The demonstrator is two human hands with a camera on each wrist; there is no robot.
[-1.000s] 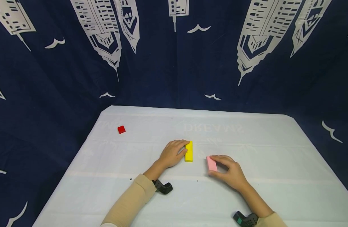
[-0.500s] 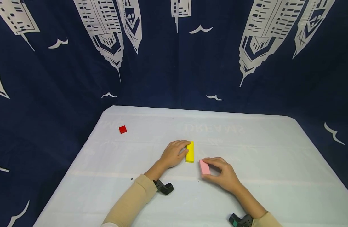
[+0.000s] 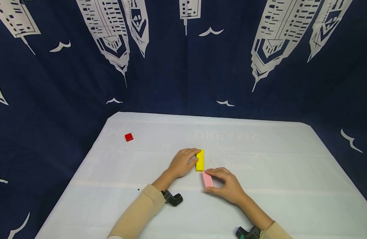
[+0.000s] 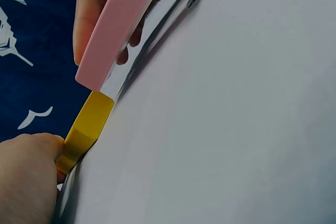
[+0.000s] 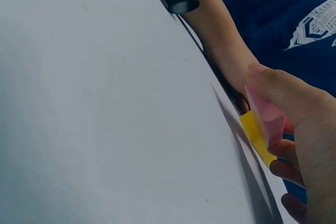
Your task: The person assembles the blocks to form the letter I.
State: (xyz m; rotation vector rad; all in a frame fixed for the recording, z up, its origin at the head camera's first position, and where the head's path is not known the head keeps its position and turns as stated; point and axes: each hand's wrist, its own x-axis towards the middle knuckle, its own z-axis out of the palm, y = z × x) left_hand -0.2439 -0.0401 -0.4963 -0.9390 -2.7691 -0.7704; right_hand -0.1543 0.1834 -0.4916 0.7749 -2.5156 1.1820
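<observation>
On the white table a yellow block (image 3: 200,160) lies lengthwise, away from me. My left hand (image 3: 183,162) holds it from the left, index fingertip at the far end and thumb at its side. A pink block (image 3: 207,179) is pinched by its ends between the thumb and fingers of my right hand (image 3: 226,186). In the head view the pink block's far corner comes right by the near end of the yellow one. The left wrist view has the pink block (image 4: 118,32) tilted, raised over the table, its lower end overlapping the yellow block's top (image 4: 92,119).
A small red block (image 3: 129,137) lies at the table's back left. Dark wrist devices sit on the left forearm (image 3: 172,198) and the right forearm (image 3: 248,233). Behind the table (image 3: 276,156) hangs a navy curtain (image 3: 171,76) printed with white buildings and birds.
My right hand has carried the pink block left and slightly toward me, up to the near end of the yellow block. My left hand and the yellow block have stayed in place.
</observation>
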